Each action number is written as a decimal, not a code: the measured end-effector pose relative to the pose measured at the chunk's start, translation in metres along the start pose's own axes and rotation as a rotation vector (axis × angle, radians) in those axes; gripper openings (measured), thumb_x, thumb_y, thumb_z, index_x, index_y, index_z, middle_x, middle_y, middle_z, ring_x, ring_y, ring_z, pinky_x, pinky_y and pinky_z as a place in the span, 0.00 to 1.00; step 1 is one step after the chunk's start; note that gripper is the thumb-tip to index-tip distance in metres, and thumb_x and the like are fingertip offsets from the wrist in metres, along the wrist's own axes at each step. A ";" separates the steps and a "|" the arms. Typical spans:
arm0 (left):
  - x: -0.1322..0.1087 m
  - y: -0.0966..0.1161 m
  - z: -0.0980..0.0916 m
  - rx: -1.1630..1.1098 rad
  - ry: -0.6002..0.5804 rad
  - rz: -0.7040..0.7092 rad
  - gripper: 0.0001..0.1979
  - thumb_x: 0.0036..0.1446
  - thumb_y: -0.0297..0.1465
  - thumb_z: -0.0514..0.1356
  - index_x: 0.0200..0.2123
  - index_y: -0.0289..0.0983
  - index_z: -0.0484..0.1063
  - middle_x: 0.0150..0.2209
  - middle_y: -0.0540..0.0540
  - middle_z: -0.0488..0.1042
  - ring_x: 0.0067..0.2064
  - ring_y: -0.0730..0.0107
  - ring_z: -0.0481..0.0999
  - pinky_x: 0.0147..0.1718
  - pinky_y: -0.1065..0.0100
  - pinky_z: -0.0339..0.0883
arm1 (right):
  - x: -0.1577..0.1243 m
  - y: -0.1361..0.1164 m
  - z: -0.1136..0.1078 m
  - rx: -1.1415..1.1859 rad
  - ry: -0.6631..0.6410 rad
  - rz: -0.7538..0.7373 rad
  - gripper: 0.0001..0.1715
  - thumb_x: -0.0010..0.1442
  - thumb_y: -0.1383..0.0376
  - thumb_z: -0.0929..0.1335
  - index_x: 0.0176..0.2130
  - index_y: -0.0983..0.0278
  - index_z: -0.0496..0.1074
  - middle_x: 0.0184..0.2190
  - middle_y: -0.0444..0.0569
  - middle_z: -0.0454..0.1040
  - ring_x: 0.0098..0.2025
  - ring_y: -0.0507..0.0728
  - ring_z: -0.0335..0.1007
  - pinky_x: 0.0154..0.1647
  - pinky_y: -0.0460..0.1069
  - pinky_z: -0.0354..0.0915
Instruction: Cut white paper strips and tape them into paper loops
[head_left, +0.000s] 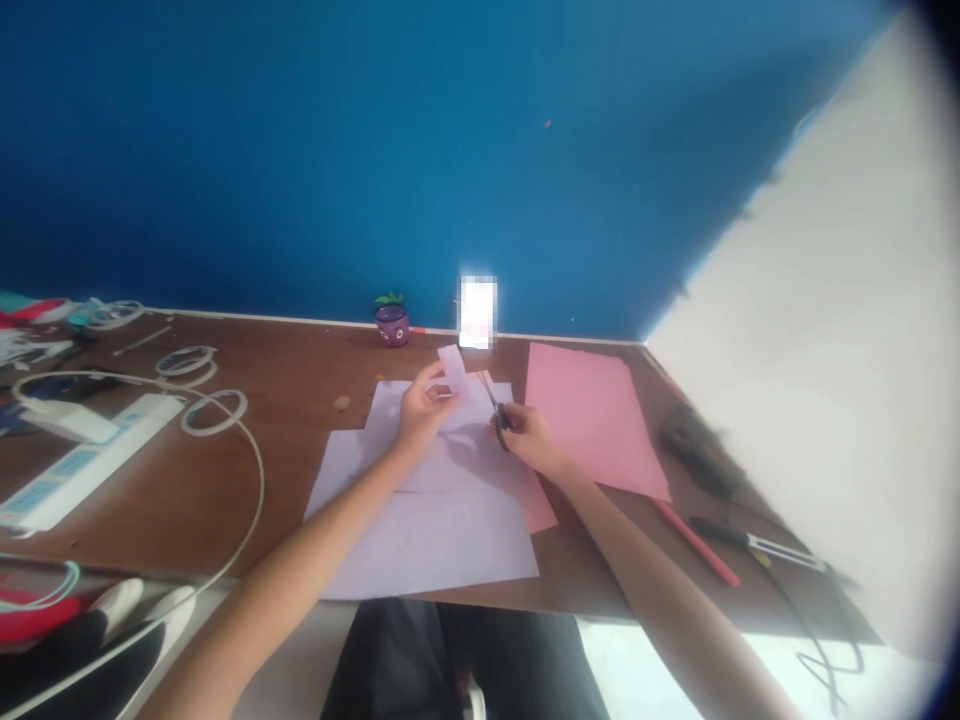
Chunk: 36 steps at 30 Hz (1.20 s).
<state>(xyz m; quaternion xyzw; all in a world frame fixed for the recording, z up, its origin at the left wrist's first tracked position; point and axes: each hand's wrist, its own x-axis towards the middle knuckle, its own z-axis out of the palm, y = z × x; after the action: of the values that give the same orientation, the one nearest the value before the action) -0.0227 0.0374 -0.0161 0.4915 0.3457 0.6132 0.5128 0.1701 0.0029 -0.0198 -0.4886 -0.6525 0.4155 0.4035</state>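
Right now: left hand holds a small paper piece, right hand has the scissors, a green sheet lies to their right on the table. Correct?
One slip: the sheet is pink, not green, as the head view shows. The rest holds: left hand holds the small paper piece, right hand the scissors, over the table.

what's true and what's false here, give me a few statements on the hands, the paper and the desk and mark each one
1. The left hand holds a small piece of paper. True.
2. The right hand holds a stapler. False: it holds scissors.
3. The pink sheet lies flat on the right-hand side of the desk. True.
4. The purple pot stands on the pink sheet. False: it stands on the bare desk by the blue wall.
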 end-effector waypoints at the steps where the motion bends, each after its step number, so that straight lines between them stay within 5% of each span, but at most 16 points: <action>1: 0.001 0.000 -0.002 -0.009 0.001 0.007 0.34 0.43 0.28 0.69 0.55 0.40 0.66 0.44 0.43 0.74 0.42 0.67 0.75 0.41 0.65 0.73 | -0.001 -0.001 -0.001 -0.022 0.002 0.002 0.10 0.52 0.59 0.68 0.27 0.64 0.69 0.23 0.42 0.67 0.25 0.50 0.60 0.24 0.46 0.58; 9: 0.010 0.010 -0.012 0.014 0.070 0.125 0.37 0.42 0.31 0.71 0.56 0.43 0.66 0.56 0.41 0.68 0.48 0.63 0.74 0.42 0.66 0.72 | -0.004 -0.010 -0.007 -0.024 -0.193 0.114 0.08 0.51 0.61 0.67 0.26 0.65 0.71 0.23 0.43 0.71 0.25 0.51 0.63 0.24 0.46 0.56; 16: 0.017 0.003 -0.021 0.063 0.081 0.202 0.36 0.45 0.35 0.70 0.59 0.42 0.63 0.55 0.39 0.69 0.48 0.62 0.74 0.45 0.62 0.73 | -0.006 -0.020 -0.014 -0.012 -0.357 0.288 0.14 0.51 0.56 0.70 0.32 0.66 0.73 0.24 0.45 0.74 0.20 0.47 0.56 0.18 0.44 0.50; 36: 0.013 0.001 -0.016 0.021 0.104 0.200 0.34 0.48 0.33 0.69 0.59 0.43 0.64 0.60 0.39 0.65 0.58 0.54 0.69 0.55 0.53 0.65 | -0.007 -0.019 -0.014 -0.036 -0.388 0.312 0.13 0.52 0.58 0.69 0.30 0.66 0.72 0.24 0.44 0.74 0.18 0.45 0.51 0.17 0.43 0.48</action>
<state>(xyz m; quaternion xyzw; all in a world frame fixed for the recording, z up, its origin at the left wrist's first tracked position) -0.0387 0.0509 -0.0163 0.4963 0.3276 0.6823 0.4252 0.1791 -0.0050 0.0021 -0.5017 -0.6418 0.5470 0.1928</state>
